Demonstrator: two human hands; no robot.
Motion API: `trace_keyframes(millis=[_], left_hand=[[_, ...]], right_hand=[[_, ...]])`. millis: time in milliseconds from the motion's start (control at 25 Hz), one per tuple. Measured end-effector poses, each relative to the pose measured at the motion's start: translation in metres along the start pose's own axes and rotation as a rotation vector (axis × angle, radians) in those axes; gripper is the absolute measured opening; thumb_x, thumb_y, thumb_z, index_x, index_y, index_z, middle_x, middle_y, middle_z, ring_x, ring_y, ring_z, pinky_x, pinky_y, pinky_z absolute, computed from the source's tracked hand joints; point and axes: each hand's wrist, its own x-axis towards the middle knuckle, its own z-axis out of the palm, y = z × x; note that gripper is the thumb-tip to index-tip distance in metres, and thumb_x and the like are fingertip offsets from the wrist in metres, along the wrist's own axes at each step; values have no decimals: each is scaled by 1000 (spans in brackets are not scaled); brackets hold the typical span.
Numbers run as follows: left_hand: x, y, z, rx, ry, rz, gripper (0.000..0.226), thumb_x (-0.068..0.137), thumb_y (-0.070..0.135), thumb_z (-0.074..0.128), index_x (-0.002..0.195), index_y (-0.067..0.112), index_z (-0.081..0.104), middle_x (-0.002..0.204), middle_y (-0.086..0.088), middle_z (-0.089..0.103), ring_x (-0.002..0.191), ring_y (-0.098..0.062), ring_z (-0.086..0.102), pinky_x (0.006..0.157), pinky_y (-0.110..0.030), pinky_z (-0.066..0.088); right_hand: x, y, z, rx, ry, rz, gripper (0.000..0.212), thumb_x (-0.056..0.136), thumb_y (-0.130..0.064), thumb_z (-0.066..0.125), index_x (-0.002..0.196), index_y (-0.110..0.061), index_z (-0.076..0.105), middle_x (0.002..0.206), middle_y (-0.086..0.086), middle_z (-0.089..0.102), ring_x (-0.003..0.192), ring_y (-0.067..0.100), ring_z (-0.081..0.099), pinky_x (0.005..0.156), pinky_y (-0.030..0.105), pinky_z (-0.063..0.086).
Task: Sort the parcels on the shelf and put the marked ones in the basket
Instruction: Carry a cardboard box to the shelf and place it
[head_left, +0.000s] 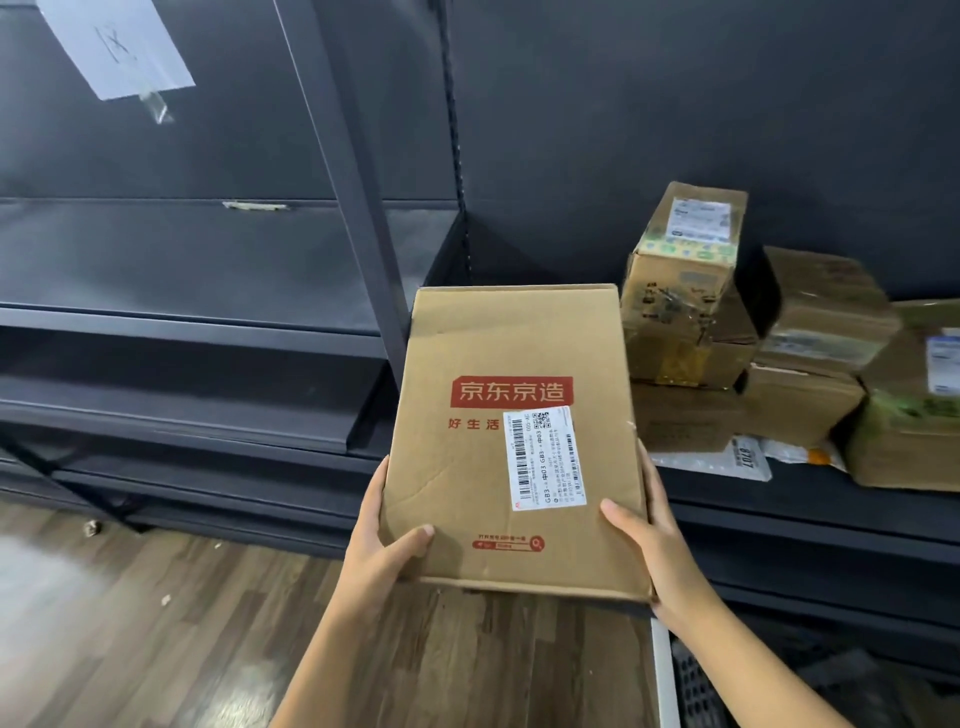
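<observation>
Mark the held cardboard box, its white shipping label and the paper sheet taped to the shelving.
cardboard box (457, 483), head view, bare cardboard left of the label.
shipping label (545, 458), head view, middle of the sticker.
paper sheet (119, 47), head view, middle of the sheet.

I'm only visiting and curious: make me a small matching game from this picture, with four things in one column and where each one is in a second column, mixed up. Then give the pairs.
Things
1. flat brown cardboard box with a red logo
2. white paper sheet
3. white plastic mailer bag
4. tall brown cardboard box with a white label

Places
A. taped to the dark panel, upper left
B. standing on top of another box
C. gripped between the left hand and the right hand
D. lying flat on the dark shelf

Pairs: 1-C, 2-A, 3-D, 4-B
</observation>
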Motion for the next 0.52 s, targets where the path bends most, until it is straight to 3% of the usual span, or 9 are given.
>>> trace_keyframes(millis=[160,280,400,520], left_hand=[[0,8,-5,-11,-2,18,84,63,26,71,134,49,32,125,28,53,109,8,55,76,-18,52],[-5,15,-7,-32,-14,75,84,57,41,73,129,58,34,120,38,53,108,12,55,75,-19,53],[1,21,-4,-169,-24,128,70,66,42,65,131,51,41,131,22,55,115,-2,57,88,-33,47],[19,37,1,-278,-3,132,43,78,32,51,119,43,53,127,13,60,111,-13,58,85,-35,44]], right_hand=[[-7,-8,7,15,9,-46,67,71,-32,67,123,-64,38,121,-12,64,105,16,65,77,33,54],[-16,-19,4,11,-4,-127,76,71,-29,76,126,-63,37,124,-13,63,107,15,65,74,30,56],[-22,-38,-2,-53,5,-271,78,71,-31,73,133,-58,34,129,-18,58,112,9,61,74,21,55],[-21,-60,-7,-185,20,-401,83,69,-33,75,135,-56,30,130,-26,53,115,-1,56,76,13,52]])
